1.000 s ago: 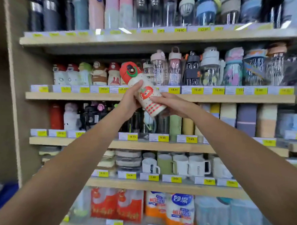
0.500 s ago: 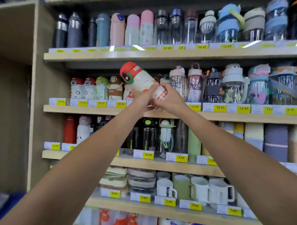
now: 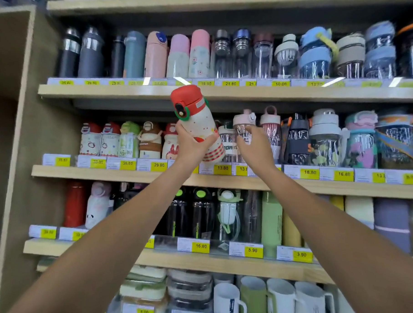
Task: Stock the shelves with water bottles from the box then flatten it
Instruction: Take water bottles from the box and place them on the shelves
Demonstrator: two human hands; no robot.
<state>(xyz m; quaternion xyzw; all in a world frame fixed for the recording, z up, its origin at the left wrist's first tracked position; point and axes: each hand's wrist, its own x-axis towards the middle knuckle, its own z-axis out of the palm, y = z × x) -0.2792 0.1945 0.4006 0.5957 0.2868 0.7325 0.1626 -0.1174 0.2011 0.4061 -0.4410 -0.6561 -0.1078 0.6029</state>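
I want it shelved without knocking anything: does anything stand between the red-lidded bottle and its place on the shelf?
Nothing visible does. The left hand holds the red-lidded bottle tilted before the second shelf, hiding the slot behind. The clear pink-lidded bottle, touched by the right hand, stands close beside.

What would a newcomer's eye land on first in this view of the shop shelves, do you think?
The red-capped bottle, tilted and held up in the grip of the left hand. Beside it, the right hand reaches toward clear bottles, and yellow price tags line the shelf edges.
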